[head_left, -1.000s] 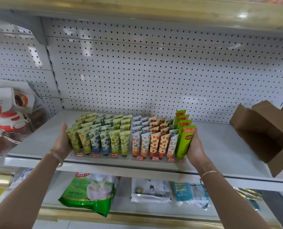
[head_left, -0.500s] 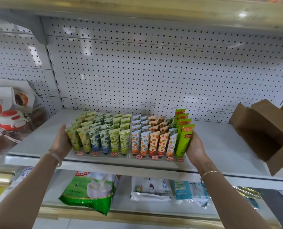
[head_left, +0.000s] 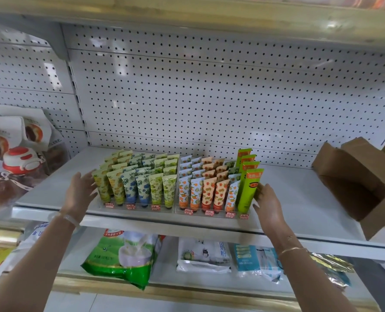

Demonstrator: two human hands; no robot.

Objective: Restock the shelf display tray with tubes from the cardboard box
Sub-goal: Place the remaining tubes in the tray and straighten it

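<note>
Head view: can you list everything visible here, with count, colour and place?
display tray: one, clear, two sections, front of the middle shelf
patterned tubes: many, upright in rows; green, yellow and blue prints left, orange and red right
tall tubes: four, plain green, tray's right end column
price tags: several, red, tray's front edge
cardboard box: one, brown, open, on its side, shelf's right end
shelf: white, with white pegboard behind
green bag: one, lower shelf, left
white pouch, blue pouch: one each, lower shelf
snack bags: white, far left
left hand: fingers straight, beside tray's left end
right hand: fingers relaxed, at the tall tubes
</note>
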